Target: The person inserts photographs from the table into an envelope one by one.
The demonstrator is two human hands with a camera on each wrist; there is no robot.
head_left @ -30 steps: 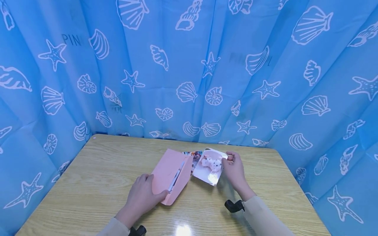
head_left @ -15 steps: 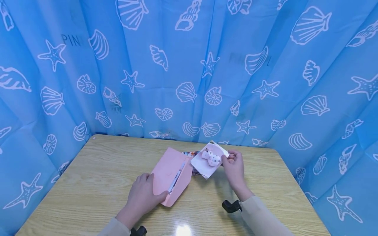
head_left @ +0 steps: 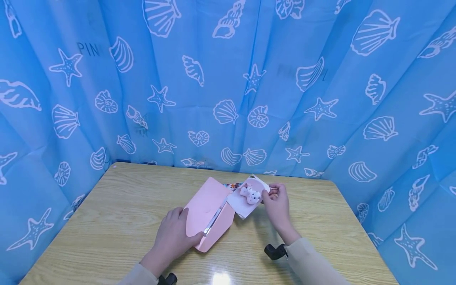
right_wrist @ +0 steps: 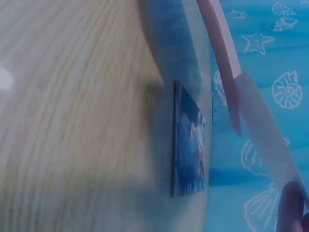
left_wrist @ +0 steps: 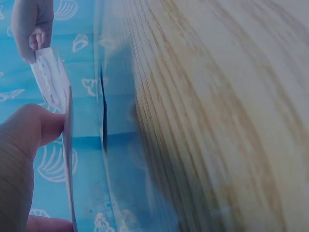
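Observation:
My left hand (head_left: 174,233) grips the lower end of a pink envelope (head_left: 204,208), thumb over the front. Its mouth gapes along the right side, showing a pale strip inside. To the right, my right hand (head_left: 278,208) pinches the right edge of a white picture card (head_left: 246,200) printed with two small white animals. That card's lower left corner meets the envelope's mouth. In the right wrist view the card (right_wrist: 265,130) overlaps the end of the envelope (right_wrist: 223,58). White layers of the card (left_wrist: 50,79) show edge-on in the left wrist view.
A colourful picture card (right_wrist: 190,145) lies on the wooden table (head_left: 124,213), mostly hidden behind the envelope and white card in the head view. A blue curtain (head_left: 199,87) with shell prints hangs behind the table's back edge.
The right hand has tilted the white card and brought it left and down against the envelope's mouth. The envelope has shifted slightly, its mouth gaping wider; the left hand keeps its grip.

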